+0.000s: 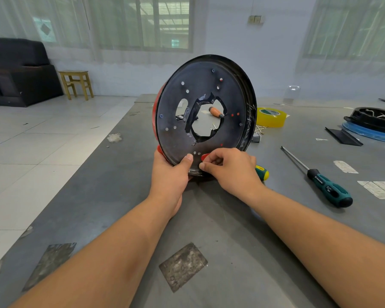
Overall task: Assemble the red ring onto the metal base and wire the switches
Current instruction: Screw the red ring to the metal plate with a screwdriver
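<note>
Two bare hands hold a dark metal base [206,112] upright on its edge above the grey tabletop [209,218], its flat perforated face turned toward the camera. The left hand [171,174] grips the disc at its 7 o'clock edge, thumb pressed flat on the near face and fingers curled round behind. The right hand [229,167] sits just beside it at about 6 o'clock on the disc, fingers curled tight and pinching a small red part [206,156] against the lower rim. Behind the base, the red ring [155,112] shows only as a sliver along the disc's 9 o'clock edge and again near the left thumb; how far it is seated cannot be told. A jagged central hole in the base gives a view through to an orange-handled tool [216,111] lying on the tabletop beyond.

At 3 o'clock from the hands lies a teal-and-black screwdriver [320,178], well apart from them, its shaft pointing toward 11 o'clock. A yellow-and-green handle [262,172] peeks out just behind the right hand. A yellow tape roll [270,117] sits past the disc's 3 o'clock edge, and a black tray on a blue ring [373,125] rests at the far 2 o'clock corner.
</note>
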Available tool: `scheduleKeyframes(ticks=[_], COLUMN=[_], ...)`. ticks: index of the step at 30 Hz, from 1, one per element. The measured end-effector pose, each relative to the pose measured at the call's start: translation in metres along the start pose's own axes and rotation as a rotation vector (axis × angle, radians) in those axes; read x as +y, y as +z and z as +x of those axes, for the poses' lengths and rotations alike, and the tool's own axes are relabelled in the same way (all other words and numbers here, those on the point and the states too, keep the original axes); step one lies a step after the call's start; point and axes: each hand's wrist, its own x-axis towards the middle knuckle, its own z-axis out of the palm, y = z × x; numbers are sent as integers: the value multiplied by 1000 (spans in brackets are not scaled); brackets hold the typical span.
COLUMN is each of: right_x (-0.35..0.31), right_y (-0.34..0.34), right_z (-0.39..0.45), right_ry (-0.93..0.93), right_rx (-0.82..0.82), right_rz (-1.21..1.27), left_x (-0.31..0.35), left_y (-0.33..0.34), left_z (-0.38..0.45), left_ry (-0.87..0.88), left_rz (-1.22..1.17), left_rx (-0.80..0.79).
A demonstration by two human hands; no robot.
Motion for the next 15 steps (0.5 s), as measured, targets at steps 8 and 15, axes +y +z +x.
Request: scheduleKeyframes(ticks=[8, 15], right_x=[-1, -1], right_y=[-1, -1], right_z=[-3, -4], right_ry=[-76, -63], right_rx=[48, 17], right_rz=[55, 90], left_x=[4, 3], left_y=[0, -1], left_z=[0, 1], left_ry=[-60, -71], left_rz=[-88, -101], left_rx=[8, 18])
